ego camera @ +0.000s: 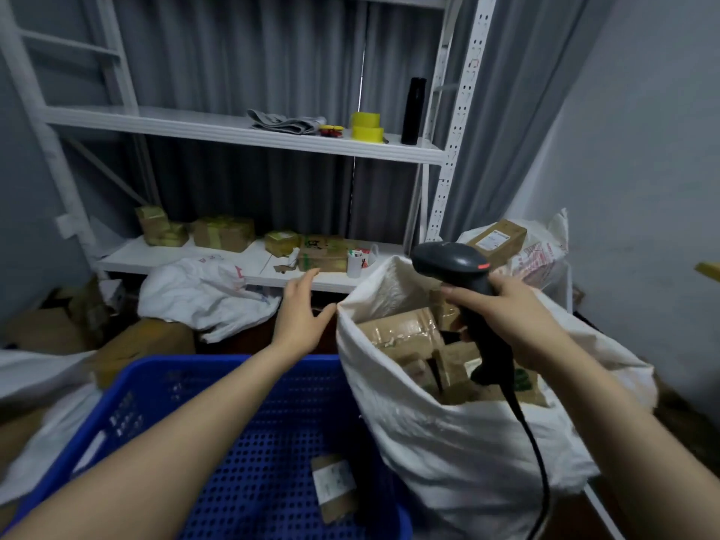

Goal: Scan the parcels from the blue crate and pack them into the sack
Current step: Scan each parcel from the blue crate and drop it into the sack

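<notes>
head-worn view, forward-down, near the hands

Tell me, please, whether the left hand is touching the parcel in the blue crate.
Apart. The head view shows the left hand raised beyond the blue crate, clear of the parcel on its floor.

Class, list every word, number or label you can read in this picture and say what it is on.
No text is readable.
White label on the parcel in the blue crate: blurred.
Label on the box atop the far sack: too small.
Red print on the far sack: blurred.
</notes>
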